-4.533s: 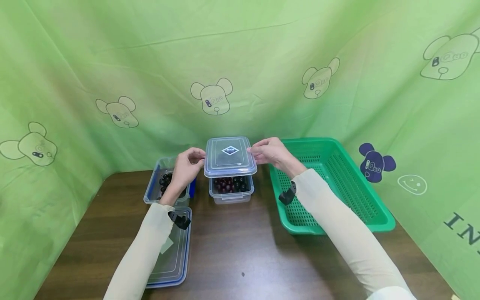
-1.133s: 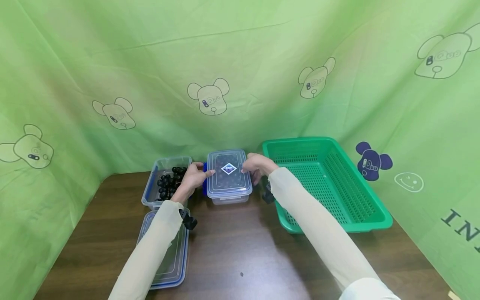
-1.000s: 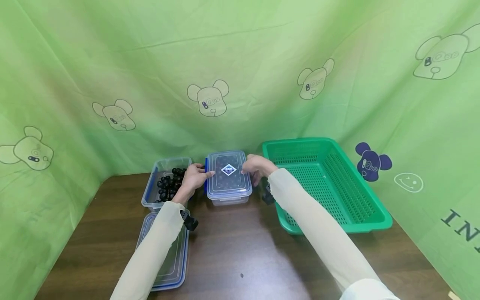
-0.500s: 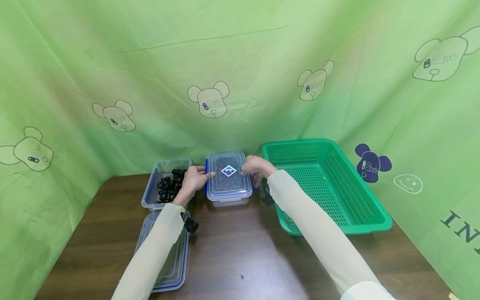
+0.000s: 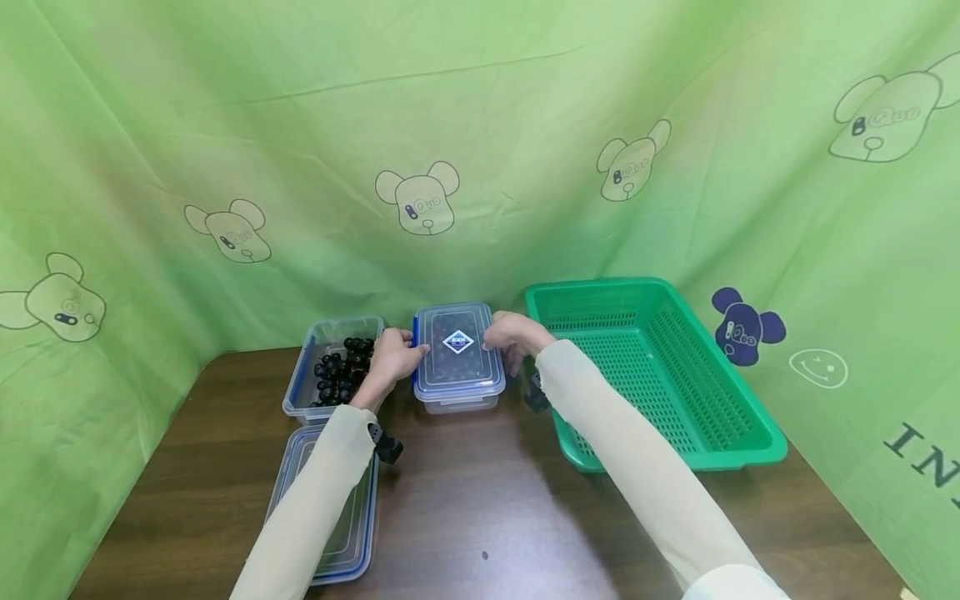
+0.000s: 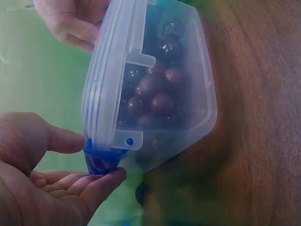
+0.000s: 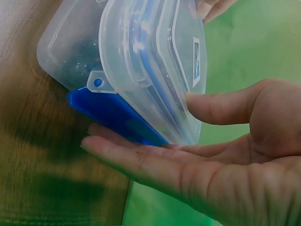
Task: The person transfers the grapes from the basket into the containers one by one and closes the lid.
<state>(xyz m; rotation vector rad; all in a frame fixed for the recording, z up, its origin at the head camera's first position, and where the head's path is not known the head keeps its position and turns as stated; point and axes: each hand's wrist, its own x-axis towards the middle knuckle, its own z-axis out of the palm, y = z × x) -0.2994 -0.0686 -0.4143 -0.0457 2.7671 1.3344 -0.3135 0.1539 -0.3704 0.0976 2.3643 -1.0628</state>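
Observation:
A clear plastic food container (image 5: 461, 405) stands mid-table with its lid (image 5: 450, 367) on top. Dark red and black grapes (image 6: 157, 101) show through its wall in the left wrist view. My left hand (image 5: 393, 357) is at the left side, thumb on the lid's edge and fingers under a blue latch (image 6: 104, 162), pinching there. On the opposite side my right hand (image 5: 519, 335) pinches the lid's edge, its thumb on top and its fingers along another blue latch (image 7: 117, 117). That right latch slants outward, away from the container wall.
To the left, an uncovered container (image 5: 300, 393) holds dark grapes (image 5: 339, 382). A larger blue-rimmed lid (image 5: 348, 537) lies in front of it, partly under my left forearm. A green basket (image 5: 750, 454) stands on the right. A green curtain (image 5: 480, 100) hangs behind the table.
Several seconds ago both hands held the lid above the grape container; it has come down onto it. Over the last second the hands have stayed nearly still at the sides.

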